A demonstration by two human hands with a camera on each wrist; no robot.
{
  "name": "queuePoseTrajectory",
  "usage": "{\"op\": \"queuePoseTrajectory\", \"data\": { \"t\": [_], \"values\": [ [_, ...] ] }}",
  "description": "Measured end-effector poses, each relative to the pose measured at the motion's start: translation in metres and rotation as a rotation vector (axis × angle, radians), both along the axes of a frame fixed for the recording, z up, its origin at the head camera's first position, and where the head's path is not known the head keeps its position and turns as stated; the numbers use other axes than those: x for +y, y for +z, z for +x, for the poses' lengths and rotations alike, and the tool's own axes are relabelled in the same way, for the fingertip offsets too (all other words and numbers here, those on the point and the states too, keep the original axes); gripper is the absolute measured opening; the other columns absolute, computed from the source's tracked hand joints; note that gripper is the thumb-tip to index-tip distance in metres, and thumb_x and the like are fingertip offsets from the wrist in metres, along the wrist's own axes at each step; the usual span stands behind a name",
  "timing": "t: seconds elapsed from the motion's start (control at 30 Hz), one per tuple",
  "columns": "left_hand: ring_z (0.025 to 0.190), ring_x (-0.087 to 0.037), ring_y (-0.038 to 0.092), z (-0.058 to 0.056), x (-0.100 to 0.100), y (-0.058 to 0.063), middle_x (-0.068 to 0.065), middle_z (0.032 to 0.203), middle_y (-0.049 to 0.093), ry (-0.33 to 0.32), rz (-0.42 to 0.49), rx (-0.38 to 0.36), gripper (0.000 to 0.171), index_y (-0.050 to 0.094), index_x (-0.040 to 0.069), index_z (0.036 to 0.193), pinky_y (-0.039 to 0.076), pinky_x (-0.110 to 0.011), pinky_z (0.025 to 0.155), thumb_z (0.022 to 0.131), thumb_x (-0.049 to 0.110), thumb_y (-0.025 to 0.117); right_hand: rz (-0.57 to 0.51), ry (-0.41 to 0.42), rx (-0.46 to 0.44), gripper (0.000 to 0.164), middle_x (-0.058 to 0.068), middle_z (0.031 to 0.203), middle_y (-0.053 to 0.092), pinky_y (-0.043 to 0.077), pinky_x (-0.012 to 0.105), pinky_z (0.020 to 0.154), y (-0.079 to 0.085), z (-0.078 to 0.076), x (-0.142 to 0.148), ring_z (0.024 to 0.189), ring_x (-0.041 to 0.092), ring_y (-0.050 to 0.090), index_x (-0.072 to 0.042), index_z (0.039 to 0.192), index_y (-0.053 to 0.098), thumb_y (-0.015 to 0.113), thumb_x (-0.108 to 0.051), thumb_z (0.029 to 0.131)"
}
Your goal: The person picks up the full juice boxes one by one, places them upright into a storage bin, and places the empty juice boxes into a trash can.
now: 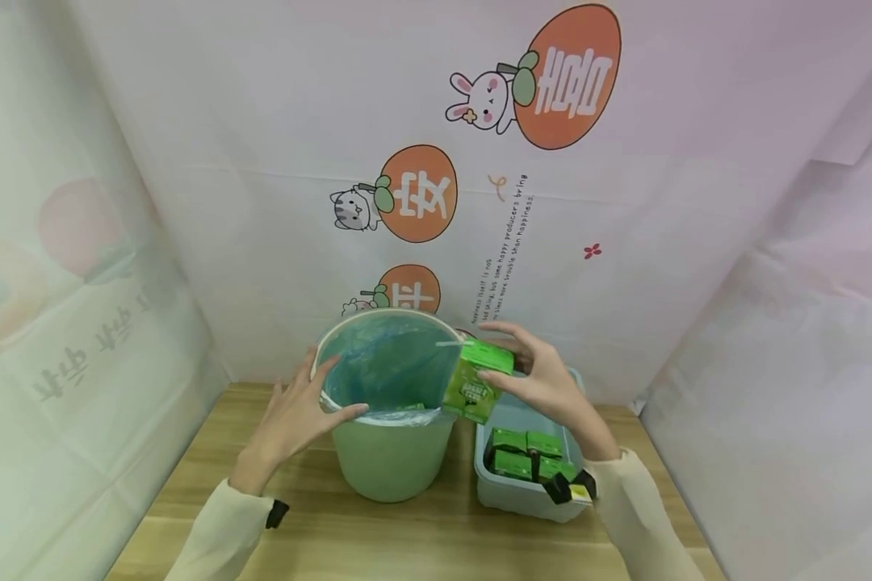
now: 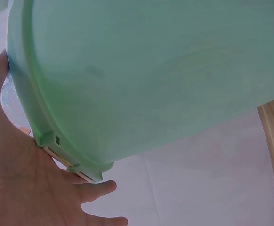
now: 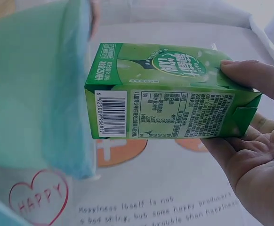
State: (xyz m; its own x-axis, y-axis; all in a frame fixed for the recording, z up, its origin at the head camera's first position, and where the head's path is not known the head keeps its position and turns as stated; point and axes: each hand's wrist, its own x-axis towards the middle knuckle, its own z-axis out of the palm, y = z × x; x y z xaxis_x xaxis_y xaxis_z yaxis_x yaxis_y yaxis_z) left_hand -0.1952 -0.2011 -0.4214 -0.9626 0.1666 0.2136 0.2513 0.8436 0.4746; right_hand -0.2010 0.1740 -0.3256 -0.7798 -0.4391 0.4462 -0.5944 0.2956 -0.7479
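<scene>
- We see the right hand (image 1: 552, 387) gripping a green carton (image 1: 475, 381) over the bin's (image 1: 388, 452) right rim.
- The left hand (image 1: 298, 411) rests open-fingered on the left rim.
- More cartons (image 1: 526, 453) fill a tub (image 1: 523, 496) beside it.

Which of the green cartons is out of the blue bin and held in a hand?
The green carton pinched by the right hand beside the green bucket's rim. The other cartons lie packed in the blue bin.
</scene>
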Motion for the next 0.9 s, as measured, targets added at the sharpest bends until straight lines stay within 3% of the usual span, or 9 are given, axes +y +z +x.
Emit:
{"op": "queuePoseTrajectory", "data": {
  "t": [0.13, 0.3, 0.47, 0.6, 0.73, 0.9],
  "values": [
    [0.144, -0.062, 0.037, 0.001, 0.0, 0.001, -0.026, 0.174, 0.005, 0.004, -0.002, 0.002, 0.104, 0.032, 0.014, 0.167, 0.012, -0.086, 0.111, 0.091, 0.077, 0.064, -0.009, 0.048, -0.023, 0.062, 0.024, 0.144, 0.062, 0.056, 0.026, 0.074, 0.014, -0.017, -0.02, 0.098, 0.017, 0.072, -0.005, 0.151, 0.054, 0.078, 0.001, 0.094],
    [0.143, -0.061, 0.039, -0.001, 0.001, 0.001, -0.025, 0.175, 0.005, 0.012, -0.001, 0.003, 0.104, 0.031, 0.014, 0.167, 0.011, -0.086, 0.112, 0.091, 0.077, 0.064, 0.024, 0.08, -0.035, 0.061, 0.018, 0.14, 0.067, 0.049, 0.03, 0.068, 0.026, -0.036, -0.045, 0.089, 0.024, 0.068, -0.011, 0.153, 0.054, 0.079, -0.006, 0.096],
    [0.144, -0.061, 0.037, -0.003, 0.005, -0.001, -0.024, 0.175, 0.004, 0.004, -0.001, -0.01, 0.105, 0.031, 0.015, 0.168, 0.011, -0.085, 0.113, 0.09, 0.077, 0.064, 0.047, 0.089, -0.029, 0.063, 0.013, 0.146, 0.063, 0.052, 0.032, 0.074, 0.029, -0.048, -0.063, 0.113, 0.025, 0.07, -0.011, 0.154, 0.054, 0.079, -0.009, 0.096],
    [0.145, -0.06, 0.037, -0.004, 0.01, -0.003, -0.024, 0.175, 0.004, -0.006, 0.004, -0.015, 0.105, 0.031, 0.015, 0.168, 0.011, -0.084, 0.113, 0.09, 0.078, 0.064, 0.031, 0.141, -0.048, 0.071, 0.011, 0.156, 0.055, 0.055, 0.044, 0.097, 0.026, -0.055, -0.069, 0.136, 0.03, 0.059, -0.011, 0.159, 0.047, 0.079, -0.005, 0.096],
    [0.145, -0.059, 0.037, -0.005, 0.012, -0.004, -0.024, 0.175, 0.004, -0.013, 0.008, -0.016, 0.104, 0.031, 0.016, 0.168, 0.011, -0.085, 0.113, 0.09, 0.078, 0.064, 0.041, 0.176, -0.096, 0.087, 0.01, 0.166, 0.042, 0.036, 0.057, 0.12, 0.021, -0.058, -0.067, 0.15, 0.033, 0.043, -0.016, 0.166, 0.035, 0.082, -0.005, 0.093],
    [0.144, -0.061, 0.037, -0.006, 0.014, -0.002, -0.025, 0.175, 0.004, -0.021, 0.011, -0.008, 0.104, 0.032, 0.015, 0.167, 0.01, -0.085, 0.113, 0.09, 0.077, 0.065, 0.035, 0.151, -0.114, 0.091, 0.011, 0.17, 0.034, 0.03, 0.056, 0.124, 0.017, -0.058, -0.06, 0.154, 0.032, 0.037, -0.016, 0.168, 0.031, 0.082, -0.007, 0.093]
  ]
}}
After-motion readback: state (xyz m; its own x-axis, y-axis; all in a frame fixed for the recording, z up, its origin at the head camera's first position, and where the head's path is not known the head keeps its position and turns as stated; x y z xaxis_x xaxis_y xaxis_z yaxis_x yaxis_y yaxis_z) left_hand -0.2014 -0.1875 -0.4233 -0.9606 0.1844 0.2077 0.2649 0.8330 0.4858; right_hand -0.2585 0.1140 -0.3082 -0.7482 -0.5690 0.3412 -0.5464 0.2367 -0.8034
